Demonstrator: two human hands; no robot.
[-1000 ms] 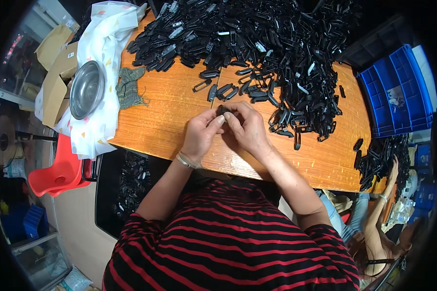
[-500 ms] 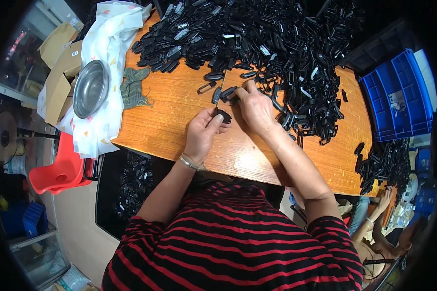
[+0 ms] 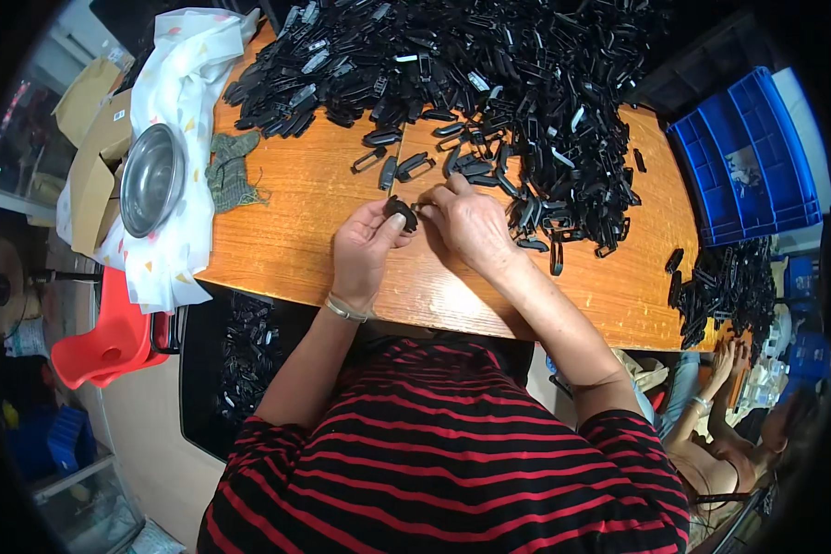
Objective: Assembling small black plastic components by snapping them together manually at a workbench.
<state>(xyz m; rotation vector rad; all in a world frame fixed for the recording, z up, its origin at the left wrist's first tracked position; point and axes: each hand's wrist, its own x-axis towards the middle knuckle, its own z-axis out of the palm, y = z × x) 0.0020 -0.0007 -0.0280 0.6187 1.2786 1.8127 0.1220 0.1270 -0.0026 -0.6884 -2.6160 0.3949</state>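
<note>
- Above the wooden tabletop [image 3: 295,222]: left hand [image 3: 362,247], fingers pinching a curved black piece [image 3: 403,211], thumb on top.
- Beside it: right hand [image 3: 475,229], fingers bent, near the piece; whether gripping, cannot tell.
- Handling, as judged: firm left pinch, light right touch.
- Beyond: heaped black parts [image 3: 452,74], slim, some frame-like, seemingly hard glossy plastic.

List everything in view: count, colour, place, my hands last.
plastic parts: uncountable, mostly black, heaped on table
table: one, orange, centre
metal basin: one, silver, left
patterned sheet: one, white, under basin
knitted cloth: one, greyish, table's left
cardboard box: one, brown, far left
plastic chair: one, red, lower left
large crate: one, blue, right
parts bin: one, black, lower left
co-worker: one, blue jeans, lower right
striped shirt: one, red and black, bottom
left hand: one, bare, centre, pinching part
right hand: one, bare, centre
</note>
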